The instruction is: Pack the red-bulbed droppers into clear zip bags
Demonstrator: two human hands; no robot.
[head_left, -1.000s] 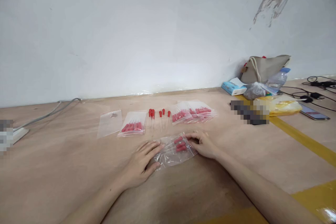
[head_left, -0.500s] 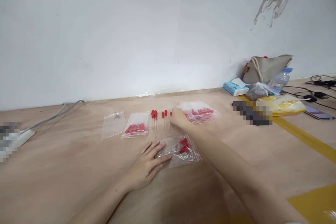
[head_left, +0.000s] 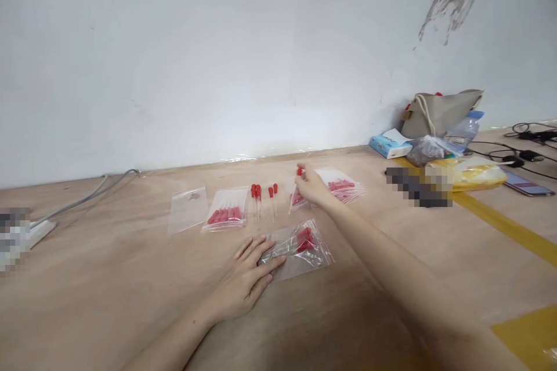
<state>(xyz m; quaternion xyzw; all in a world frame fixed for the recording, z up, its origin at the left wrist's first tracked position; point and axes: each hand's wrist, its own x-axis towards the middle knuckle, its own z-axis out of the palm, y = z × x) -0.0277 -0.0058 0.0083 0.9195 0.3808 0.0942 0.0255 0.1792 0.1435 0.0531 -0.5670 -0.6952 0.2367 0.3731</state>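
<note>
My left hand (head_left: 250,272) lies flat with its fingers spread, fingertips on the left end of a clear zip bag (head_left: 307,266). Inside that bag are droppers with red bulbs (head_left: 305,239). Farther forward, my right hand (head_left: 312,186) pinches a dropper (head_left: 300,171) by its red bulb; its thin stem is hard to make out. Several loose droppers (head_left: 258,192) with red bulbs and thin clear stems lie to the left of that hand. Beside them is a filled zip bag (head_left: 226,208), and left of it a flat clear bag (head_left: 187,211).
Filled bags (head_left: 342,182) overlap in a pile beyond my right hand. To the right are a blue tissue pack (head_left: 390,144), a grey pouch (head_left: 444,116), a yellow packet (head_left: 472,175) and a phone (head_left: 528,183). A grey cable (head_left: 93,190) runs at left by the wall (head_left: 174,58).
My right hand has moved right and away from the loose droppers, with one dropper now lifted in its fingers. My left hand stays on the bag.
</note>
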